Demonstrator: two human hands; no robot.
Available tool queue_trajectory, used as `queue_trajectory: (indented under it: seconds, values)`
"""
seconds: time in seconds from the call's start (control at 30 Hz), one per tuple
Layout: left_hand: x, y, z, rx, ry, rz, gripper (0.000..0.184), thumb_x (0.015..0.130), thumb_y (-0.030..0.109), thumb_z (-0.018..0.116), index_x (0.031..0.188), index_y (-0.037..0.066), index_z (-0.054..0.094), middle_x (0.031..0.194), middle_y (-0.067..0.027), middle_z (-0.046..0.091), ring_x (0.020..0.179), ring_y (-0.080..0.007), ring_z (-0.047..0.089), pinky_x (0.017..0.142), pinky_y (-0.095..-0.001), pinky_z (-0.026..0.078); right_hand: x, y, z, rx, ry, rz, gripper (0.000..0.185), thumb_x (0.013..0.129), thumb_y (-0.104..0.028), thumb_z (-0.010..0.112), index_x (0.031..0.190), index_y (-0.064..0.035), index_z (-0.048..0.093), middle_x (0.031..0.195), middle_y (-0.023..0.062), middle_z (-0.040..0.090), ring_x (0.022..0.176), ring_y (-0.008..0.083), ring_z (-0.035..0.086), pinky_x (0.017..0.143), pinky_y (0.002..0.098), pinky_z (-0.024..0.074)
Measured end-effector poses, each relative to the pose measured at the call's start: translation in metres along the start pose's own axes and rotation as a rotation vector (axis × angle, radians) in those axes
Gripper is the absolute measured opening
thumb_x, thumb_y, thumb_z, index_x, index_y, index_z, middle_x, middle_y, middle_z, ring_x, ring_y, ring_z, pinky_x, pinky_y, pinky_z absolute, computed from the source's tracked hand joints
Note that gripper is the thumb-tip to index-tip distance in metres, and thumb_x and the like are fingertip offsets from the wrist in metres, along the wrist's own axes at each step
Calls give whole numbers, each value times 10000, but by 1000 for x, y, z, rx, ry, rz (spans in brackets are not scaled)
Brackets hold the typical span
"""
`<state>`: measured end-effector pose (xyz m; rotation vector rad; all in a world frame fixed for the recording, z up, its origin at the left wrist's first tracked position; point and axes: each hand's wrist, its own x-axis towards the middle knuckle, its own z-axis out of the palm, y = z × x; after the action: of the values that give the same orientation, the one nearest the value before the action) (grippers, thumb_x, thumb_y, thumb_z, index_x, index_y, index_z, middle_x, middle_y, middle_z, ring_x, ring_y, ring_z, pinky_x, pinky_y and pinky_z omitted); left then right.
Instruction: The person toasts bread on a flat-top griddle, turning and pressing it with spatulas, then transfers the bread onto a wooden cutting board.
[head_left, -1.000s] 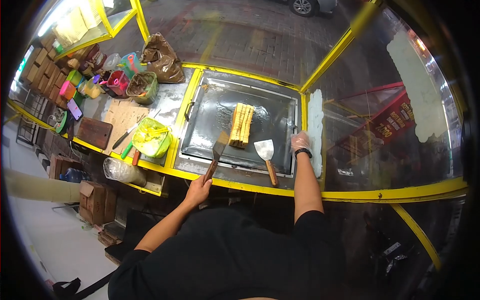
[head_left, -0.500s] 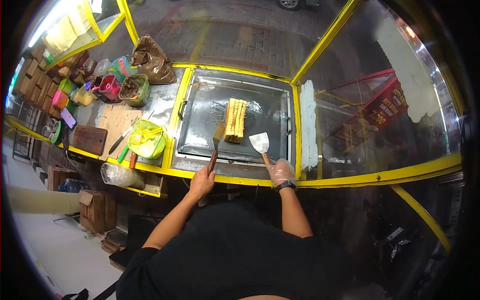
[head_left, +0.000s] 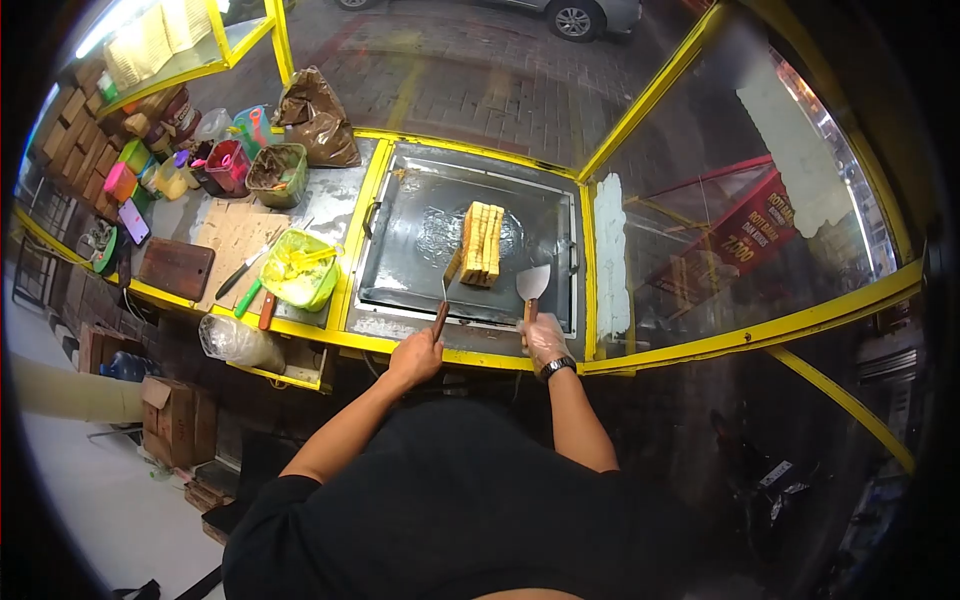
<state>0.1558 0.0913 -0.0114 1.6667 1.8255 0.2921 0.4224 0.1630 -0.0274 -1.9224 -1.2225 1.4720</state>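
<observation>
A block of sliced, browned bread [head_left: 482,243] stands on the dark, greasy griddle [head_left: 410,270]. My bare left hand [head_left: 415,358] is closed round the wooden handle of a spatula [head_left: 441,317], whose blade is tilted on edge close to the bread's left side. On my right hand [head_left: 545,341] is a clear plastic glove, with a dark watch at the wrist. Its fingers are wrapped round the handle of a second, wide scraper [head_left: 533,284]. That scraper's pale blade lies right of the bread's lower end, apart from it.
Left of the griddle are a green tub of yellow spread [head_left: 301,270], knives, a cutting board [head_left: 175,268], a phone [head_left: 133,221] and several containers. A brown plastic bag [head_left: 318,120] stands behind them. Yellow frame bars and a clear panel enclose the right side.
My right hand has come from the griddle's right edge to the scraper and closed round its handle. The left spatula has turned onto its edge beside the bread. The camera view has shifted.
</observation>
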Motion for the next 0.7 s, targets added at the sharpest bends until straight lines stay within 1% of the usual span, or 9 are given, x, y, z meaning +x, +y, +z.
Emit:
queue_trajectory:
  seconds: [0.07,0.1,0.2,0.23,0.37,0.53,0.6,0.63,0.7]
  values:
    - [-3,3,3,7,-28,20,324,915,278,571,971,-40,594,924,-295,668,905,-468,646,828,-554,500,25,0,7,11,-40,61,221,832,-195,671,780,18,645,636,125,636,622,196,652,608,372,495]
    - [-2,6,3,12,-35,40,321,912,275,573,971,-39,597,927,-293,670,909,-465,648,832,-552,502,30,-7,13,-116,8,4,247,860,-213,651,828,32,646,732,192,672,719,298,692,674,408,522]
    - [4,9,7,25,-31,94,313,900,261,574,986,-37,612,928,-289,674,903,-454,658,825,-536,516,33,-17,26,-593,232,-399,286,873,-243,621,893,41,652,885,288,671,878,433,670,785,468,526]
    - [7,7,10,26,-30,119,315,898,259,571,994,-38,612,931,-287,676,901,-452,660,821,-534,518,22,-30,29,-630,213,-360,305,869,-241,587,930,50,654,991,342,629,982,506,601,866,510,497]
    - [0,3,-8,2,-7,103,317,889,251,553,982,-43,626,952,-278,681,899,-446,664,809,-528,526,21,-35,19,-741,199,-338,329,857,-247,585,931,67,650,952,339,636,952,488,617,841,500,502]
    - [-20,0,-17,12,-73,107,317,879,238,542,952,-49,653,964,-278,681,913,-439,665,819,-528,524,53,-59,-15,-272,-46,-228,168,859,-113,568,722,-20,589,543,51,526,411,172,505,370,315,344]
    - [-19,5,-13,-4,-105,145,324,878,235,535,969,-51,658,967,-284,678,926,-439,662,831,-529,521,69,-96,-19,-419,-42,-142,190,855,-121,552,734,9,618,595,107,598,430,193,556,397,340,400]
    - [-13,12,-13,-19,-122,159,330,878,233,531,988,-51,658,971,-286,676,935,-439,660,838,-531,518,100,-102,-18,-619,8,-220,200,836,-143,568,800,30,662,776,204,631,687,302,610,600,397,467]
    - [8,27,-6,-48,-124,224,345,879,223,521,1046,-46,658,990,-290,672,967,-440,651,856,-530,512,113,-132,-8,-945,105,-389,259,817,-160,580,909,44,710,998,300,656,977,411,656,835,452,531]
